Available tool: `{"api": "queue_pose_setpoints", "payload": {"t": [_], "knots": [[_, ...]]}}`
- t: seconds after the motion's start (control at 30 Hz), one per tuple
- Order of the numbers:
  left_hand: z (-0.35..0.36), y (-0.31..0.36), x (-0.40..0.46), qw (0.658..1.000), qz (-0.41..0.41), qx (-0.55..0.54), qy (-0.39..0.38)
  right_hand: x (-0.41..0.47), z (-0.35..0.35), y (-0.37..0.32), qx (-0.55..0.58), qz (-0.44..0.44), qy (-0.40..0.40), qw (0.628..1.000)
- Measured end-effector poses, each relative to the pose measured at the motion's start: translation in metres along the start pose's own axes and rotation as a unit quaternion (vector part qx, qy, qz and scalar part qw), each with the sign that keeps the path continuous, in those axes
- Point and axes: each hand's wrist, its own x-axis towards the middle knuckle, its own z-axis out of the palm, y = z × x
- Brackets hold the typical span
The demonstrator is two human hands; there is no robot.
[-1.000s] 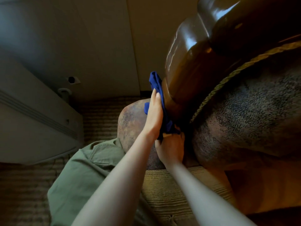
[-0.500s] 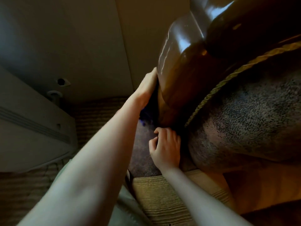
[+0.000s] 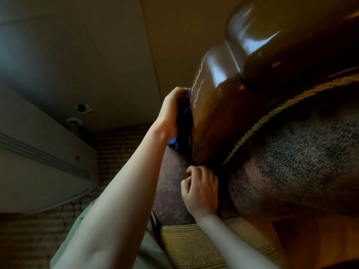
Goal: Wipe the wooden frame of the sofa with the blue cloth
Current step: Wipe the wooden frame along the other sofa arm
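The sofa's glossy dark wooden frame (image 3: 217, 105) curves up the middle right of the view. My left hand (image 3: 172, 109) holds the blue cloth (image 3: 182, 131) against the frame's left side; most of the cloth is hidden between palm and wood. My right hand (image 3: 201, 188) sits lower, with curled fingers resting on the mottled brown armrest upholstery (image 3: 171, 191) at the base of the frame; nothing shows in its grasp.
A speckled dark cushion (image 3: 291, 162) edged with gold rope trim (image 3: 258, 123) fills the right. A white appliance (image 3: 38, 171) stands at the left on striped carpet (image 3: 116, 138). A pale wall (image 3: 116, 55) lies behind.
My left hand slid up the frame's side with the cloth. My right hand let go of the cloth's lower end and stayed at the base of the frame.
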Motion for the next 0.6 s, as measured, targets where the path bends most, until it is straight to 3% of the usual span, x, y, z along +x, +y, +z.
{"api": "queue_pose_setpoints", "payload": {"t": [0.13, 0.2, 0.43, 0.6], "knots": [[-0.002, -0.024, 0.005, 0.991, -0.038, 0.118, 0.051, 0.000, 0.000, 0.000, -0.002, -0.005, 0.001, 1.000], [0.002, -0.027, 0.006, 0.988, -0.053, 0.127, 0.066, 0.000, 0.002, 0.000, -0.001, 0.000, 0.004, 1.000], [0.006, -0.016, 0.001, 0.998, -0.029, 0.042, 0.046, -0.001, 0.005, 0.001, 0.006, -0.003, 0.017, 1.000], [0.017, 0.008, -0.013, 0.997, 0.070, -0.020, 0.008, -0.002, 0.008, 0.003, 0.017, -0.004, 0.019, 1.000]]}}
